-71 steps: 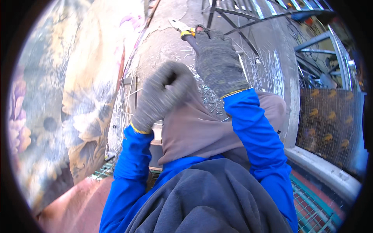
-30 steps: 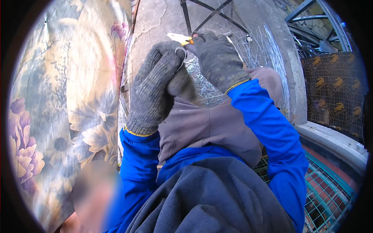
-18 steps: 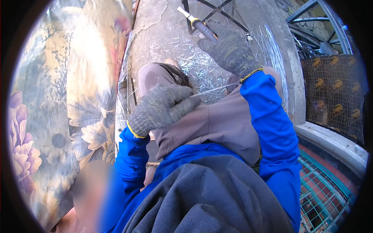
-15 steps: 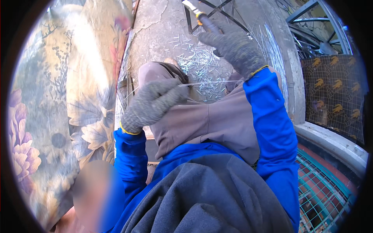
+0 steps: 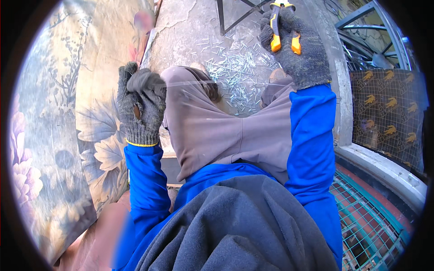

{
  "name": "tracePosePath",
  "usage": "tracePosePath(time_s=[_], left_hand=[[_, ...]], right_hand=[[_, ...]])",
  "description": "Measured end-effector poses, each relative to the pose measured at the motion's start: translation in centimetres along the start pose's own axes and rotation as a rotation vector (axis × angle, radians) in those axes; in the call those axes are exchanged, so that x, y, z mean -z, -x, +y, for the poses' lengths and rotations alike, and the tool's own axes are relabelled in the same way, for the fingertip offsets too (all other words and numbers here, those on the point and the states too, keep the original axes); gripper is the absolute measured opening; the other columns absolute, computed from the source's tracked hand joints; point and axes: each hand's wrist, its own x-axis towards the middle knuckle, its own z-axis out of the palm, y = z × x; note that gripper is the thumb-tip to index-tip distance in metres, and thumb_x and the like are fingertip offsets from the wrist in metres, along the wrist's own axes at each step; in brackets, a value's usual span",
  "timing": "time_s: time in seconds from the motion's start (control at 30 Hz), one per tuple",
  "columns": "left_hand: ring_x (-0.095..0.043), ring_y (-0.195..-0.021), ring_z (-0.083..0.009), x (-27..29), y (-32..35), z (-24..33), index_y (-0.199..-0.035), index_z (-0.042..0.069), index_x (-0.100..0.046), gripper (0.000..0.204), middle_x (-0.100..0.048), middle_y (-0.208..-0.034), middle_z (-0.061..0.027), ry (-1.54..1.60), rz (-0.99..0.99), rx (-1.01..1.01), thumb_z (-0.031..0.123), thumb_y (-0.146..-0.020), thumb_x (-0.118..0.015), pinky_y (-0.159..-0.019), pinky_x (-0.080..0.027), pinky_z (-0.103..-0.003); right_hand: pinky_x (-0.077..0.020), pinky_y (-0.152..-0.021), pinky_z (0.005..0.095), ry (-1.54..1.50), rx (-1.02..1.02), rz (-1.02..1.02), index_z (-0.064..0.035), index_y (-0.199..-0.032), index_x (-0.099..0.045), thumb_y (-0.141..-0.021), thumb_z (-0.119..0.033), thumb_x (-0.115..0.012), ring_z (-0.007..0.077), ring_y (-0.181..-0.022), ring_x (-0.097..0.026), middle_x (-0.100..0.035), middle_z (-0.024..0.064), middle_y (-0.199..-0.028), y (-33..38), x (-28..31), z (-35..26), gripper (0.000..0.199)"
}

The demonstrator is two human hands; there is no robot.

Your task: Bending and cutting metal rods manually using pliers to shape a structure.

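Note:
My left hand (image 5: 142, 104), in a grey knit glove with a hole in it, is closed beside my left knee. A thin, pale wire (image 5: 194, 83) runs from its fingers across my lap toward my right wrist; its far end is hard to make out. My right hand (image 5: 300, 56), gloved alike, grips pliers (image 5: 275, 34) with black and orange-yellow handles. The handles stand apart, and the pliers' head points away from me at the top edge. Between my feet lies a scattered heap of short, shiny metal pieces (image 5: 235, 67) on the concrete floor.
A flower-patterned sheet (image 5: 63, 135) covers the left side. Dark metal bars (image 5: 239, 22) cross ahead. At right are a metal frame (image 5: 361, 22), a dark patterned panel (image 5: 386, 113) and a green wire grid (image 5: 366, 217). Pinkish cloth (image 5: 97, 235) shows at lower left.
My left hand has moved left and turned upright, drawing apart from the right. My right hand has moved right, and the pliers have turned so both handles show apart.

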Motion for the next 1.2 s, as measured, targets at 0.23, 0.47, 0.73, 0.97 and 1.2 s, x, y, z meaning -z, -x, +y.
tracePosePath(time_s=[0.23,0.47,0.73,0.97,1.2], left_hand=[[-0.067,-0.078,-0.0283,-0.7,0.6,1.2,-0.107,0.001,-0.073,0.026,-0.065,-0.086,-0.0137,-2.05,-0.376,-0.259,0.025,-0.101,-0.064,-0.072,-0.053,-0.038],[-0.053,-0.061,-0.0332,-1.0,0.0,4.0,-0.072,0.002,-0.061,0.033,-0.049,-0.065,-0.0158,-2.392,-0.582,-0.136,0.024,-0.095,-0.071,-0.058,-0.042,-0.043],[-0.045,-0.056,-0.0378,-1.1,1.0,7.0,-0.064,0.001,-0.049,0.043,-0.04,-0.061,-0.0188,-2.604,-0.314,-0.443,0.019,-0.095,-0.071,-0.054,-0.034,-0.045],[-0.046,-0.058,-0.0163,5.0,3.9,16.5,-0.077,-0.001,-0.059,0.04,-0.049,-0.064,-0.0106,-2.486,0.179,-0.51,0.03,-0.101,-0.066,-0.058,-0.039,-0.037],[-0.064,-0.115,-0.0243,11.7,8.0,23.5,-0.166,0.014,-0.008,0.086,-0.053,-0.148,-0.0122,-1.5,0.63,0.007,0.021,-0.101,-0.063,-0.098,-0.056,-0.039]], right_hand=[[-0.0599,-0.094,0.037,0.14,-0.089,-0.182,0.0042,-0.137,-0.056,-0.103,-0.015,-0.064,0.0271,-0.109,-0.068,-0.066,0.0215,-0.124,-1.4,1.9,-1.8,0.04],[-0.0607,-0.088,0.0358,0.751,0.233,-0.229,0.0008,-0.128,-0.065,-0.1,-0.019,-0.067,0.025,-0.101,-0.069,-0.067,0.017,-0.12,-1.7,4.4,-3.2,0.034],[-0.0563,-0.076,0.034,1.281,0.22,0.087,-0.0015,-0.134,-0.062,-0.097,-0.035,-0.067,0.0196,-0.086,-0.068,-0.067,0.0102,-0.102,0.7,3.9,-5.4,0.05],[-0.0535,-0.072,0.0285,1.631,0.539,-0.001,-0.0036,-0.133,-0.064,-0.098,-0.022,-0.068,0.0123,-0.082,-0.063,-0.065,0.0069,-0.104,-0.6,9.2,-7.6,0.039],[-0.0526,-0.076,0.029,1.156,0.381,0.062,-0.002,-0.148,-0.051,-0.099,-0.024,-0.066,0.0123,-0.094,-0.061,-0.063,0.0049,-0.12,1.1,11.7,-10.9,0.056]])
